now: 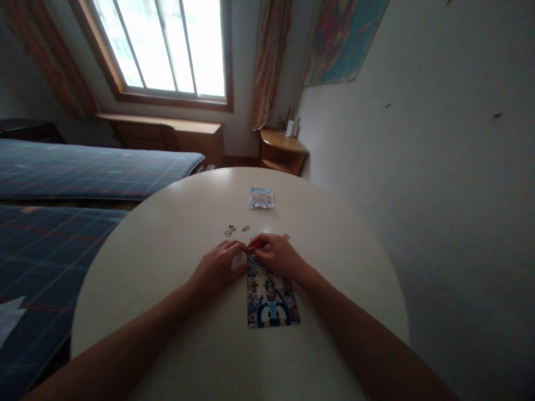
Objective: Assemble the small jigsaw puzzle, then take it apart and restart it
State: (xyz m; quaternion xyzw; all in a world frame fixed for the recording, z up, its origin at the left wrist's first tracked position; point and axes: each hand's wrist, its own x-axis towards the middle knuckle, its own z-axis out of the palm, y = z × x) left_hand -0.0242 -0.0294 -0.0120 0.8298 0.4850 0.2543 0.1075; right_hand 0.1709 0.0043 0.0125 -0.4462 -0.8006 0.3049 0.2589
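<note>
A partly assembled jigsaw puzzle (273,314) lies on the round table, showing a blue cartoon dog's face at its near end. At its upper left corner is my left hand (220,264), fingers stretched forward, with thumb and index finger apart at the edge. My right hand (276,255) bends over the puzzle's far end, its thumb and fingers pinched on what looks like a small puzzle piece, mostly hidden. The fingertips of both hands nearly meet there. Loose puzzle pieces (229,230) lie just beyond my left hand, and another piece (286,236) shows beyond my right.
A small printed packet (261,198) lies toward the far side of the pale round table (175,234). Plaid mattresses (83,170) stand to the left. The white wall (359,156) runs along the right, and a wooden corner shelf (283,143) stands behind the table.
</note>
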